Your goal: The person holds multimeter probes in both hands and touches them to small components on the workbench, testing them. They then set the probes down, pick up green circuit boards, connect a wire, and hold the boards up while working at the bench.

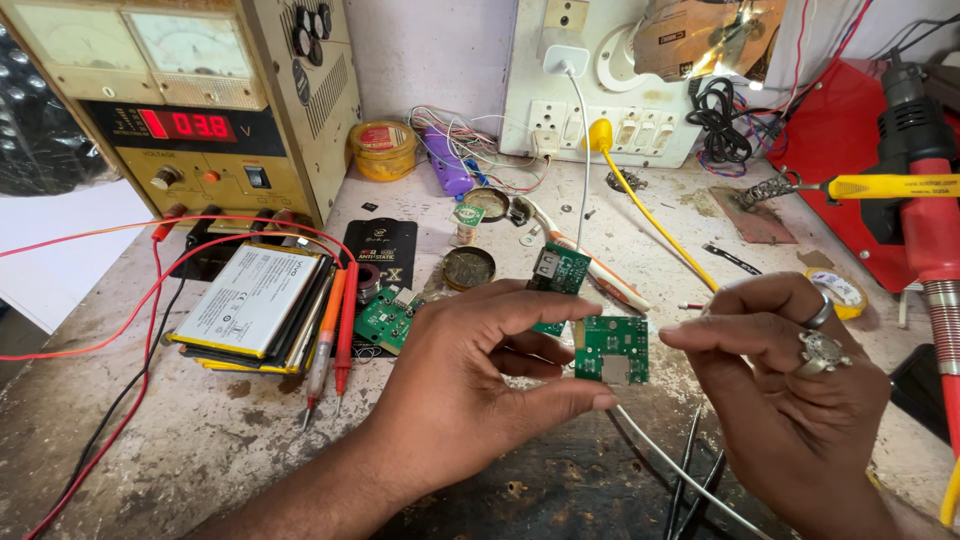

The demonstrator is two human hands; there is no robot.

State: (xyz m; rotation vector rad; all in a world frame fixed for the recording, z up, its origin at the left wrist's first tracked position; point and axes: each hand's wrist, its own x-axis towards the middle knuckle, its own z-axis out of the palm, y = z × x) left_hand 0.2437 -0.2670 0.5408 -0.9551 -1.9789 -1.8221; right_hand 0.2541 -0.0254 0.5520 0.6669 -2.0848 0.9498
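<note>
The worn grey worktop (pixel 230 440) runs under both hands. Far up and to the left of the left hand stands a beige bench power supply (pixel 190 100) with a red numeral display, its red leads looping down across the worktop. Well to the right of the right hand lies a red and black hot-air tool (pixel 925 200). Left of the left hand sits a stack of flat battery packs (pixel 255 305), with 2 probes just beside it.

The left hand (pixel 470 370) is closed in a pinch, thumb and fingers gripping the left edge of a small green circuit board (pixel 611 349) held above the worktop. The right hand (pixel 790 370), wearing 2 rings, has its fingers drawn together with the fingertips at the board's right edge; whether they touch it I cannot tell. Just above the left hand's fingers shows a second green board (pixel 558 270), and another green board (pixel 385 320) lies just left of that hand.
</note>
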